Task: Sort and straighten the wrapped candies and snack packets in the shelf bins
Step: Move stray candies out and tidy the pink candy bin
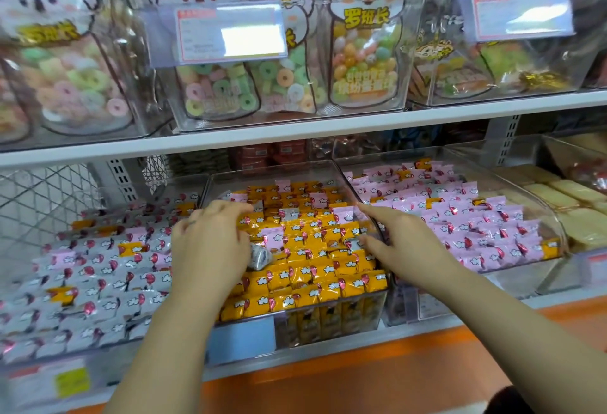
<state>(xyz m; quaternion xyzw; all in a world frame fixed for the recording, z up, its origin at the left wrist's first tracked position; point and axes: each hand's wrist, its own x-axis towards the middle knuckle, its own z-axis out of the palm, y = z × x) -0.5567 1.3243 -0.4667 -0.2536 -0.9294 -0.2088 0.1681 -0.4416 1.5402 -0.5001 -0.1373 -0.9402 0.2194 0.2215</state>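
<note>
The middle bin (271, 168) sits at the centre of the lower shelf and holds orange-wrapped candies (315, 249) in rough rows. We note several stray pink candies (272, 238) lying among them.

At 9 o'clock of this bin lie the white-wrapped candies (98, 282), with a few orange pieces mixed in. At 3 o'clock, the right bin (555, 216) holds pink-wrapped candies (476, 226), with a few orange pieces mixed in as well.

The left hand (210, 243) hovers over the 9 o'clock side of the middle bin. Its fingers curl downward, with the tips on the orange candies. A grey-white wrapped candy (259, 256) shows against the palm at the thumb side. We cannot tell whether the hand grips it or merely covers it.

The right hand (407, 243) lies over the wall between the middle and right bins. Its fingers are extended and loosely spread, the forefinger pointing toward 10 o'clock, and they hold nothing.

At 12 o'clock, the upper shelf (295, 137) carries clear boxes of animal-shaped candy bags (366, 52).
</note>
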